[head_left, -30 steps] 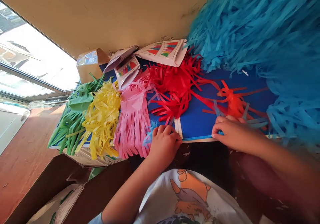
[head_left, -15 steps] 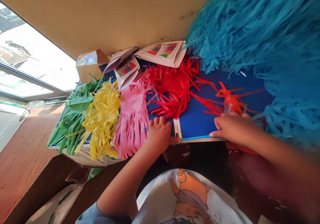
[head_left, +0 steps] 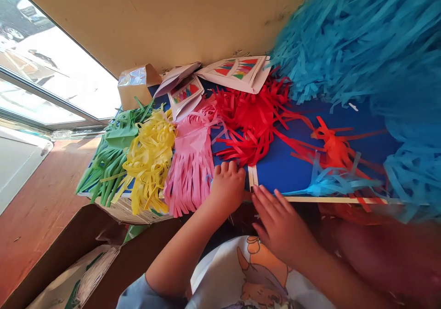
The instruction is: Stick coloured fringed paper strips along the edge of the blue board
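Note:
My left hand (head_left: 228, 185) rests curled at the near edge of the blue board (head_left: 285, 173), beside the pink paper fringe (head_left: 191, 164); what its fingers hold, if anything, is hidden. My right hand (head_left: 278, 221) is open with fingers stretched out, just below the board's edge and to the right of my left hand. A small bunch of light blue paper strips (head_left: 327, 184) lies on the board near its front edge, next to orange-red strips (head_left: 334, 148). A heap of red strips (head_left: 251, 120) lies behind my left hand.
Green fringe (head_left: 110, 157) and yellow fringe (head_left: 151, 159) hang over the left end. A big mass of blue shredded paper (head_left: 361, 47) fills the right. White cards with coloured patterns (head_left: 237, 70) and a small box (head_left: 136, 84) sit at the back. A cardboard box (head_left: 69, 263) stands lower left.
My right hand let go of the blue strips and moved left and down, off the board, opening out. The strips now lie on the board. My left hand stayed roughly in place.

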`<control>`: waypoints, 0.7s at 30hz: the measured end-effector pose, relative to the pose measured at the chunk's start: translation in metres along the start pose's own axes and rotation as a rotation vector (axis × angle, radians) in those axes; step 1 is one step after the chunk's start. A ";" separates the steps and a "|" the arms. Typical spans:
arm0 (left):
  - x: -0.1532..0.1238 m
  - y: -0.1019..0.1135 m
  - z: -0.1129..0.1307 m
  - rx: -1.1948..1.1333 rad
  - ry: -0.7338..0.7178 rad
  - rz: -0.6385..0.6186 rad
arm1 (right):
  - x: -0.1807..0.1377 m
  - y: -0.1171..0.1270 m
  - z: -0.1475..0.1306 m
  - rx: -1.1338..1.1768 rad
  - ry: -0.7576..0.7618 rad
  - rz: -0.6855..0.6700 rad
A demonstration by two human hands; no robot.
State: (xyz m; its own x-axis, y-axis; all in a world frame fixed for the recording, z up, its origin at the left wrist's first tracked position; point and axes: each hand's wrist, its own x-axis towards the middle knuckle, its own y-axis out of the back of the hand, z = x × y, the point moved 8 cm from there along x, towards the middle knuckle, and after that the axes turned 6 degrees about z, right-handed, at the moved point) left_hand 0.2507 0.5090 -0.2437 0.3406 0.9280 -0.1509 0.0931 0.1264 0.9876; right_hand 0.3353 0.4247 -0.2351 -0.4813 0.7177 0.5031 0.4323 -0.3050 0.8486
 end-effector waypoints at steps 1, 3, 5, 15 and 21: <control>0.000 0.000 0.000 0.001 0.000 0.007 | -0.006 -0.010 -0.006 -0.015 0.004 -0.002; -0.001 0.000 0.000 0.003 -0.004 0.019 | -0.016 -0.023 -0.005 -0.044 -0.015 -0.009; -0.002 0.001 0.000 0.008 -0.008 0.024 | -0.024 -0.023 0.007 -0.074 -0.043 -0.023; -0.003 0.003 0.000 0.021 -0.008 0.046 | -0.041 0.018 0.055 -0.319 -0.119 0.013; -0.016 0.025 0.030 0.010 -0.233 0.273 | -0.044 0.019 0.052 -0.334 -0.038 0.089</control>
State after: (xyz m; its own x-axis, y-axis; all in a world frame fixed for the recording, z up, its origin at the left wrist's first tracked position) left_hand 0.2754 0.4868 -0.2180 0.5580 0.8223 0.1113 -0.0216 -0.1196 0.9926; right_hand 0.4046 0.4196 -0.2497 -0.4211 0.7002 0.5765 0.1948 -0.5509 0.8115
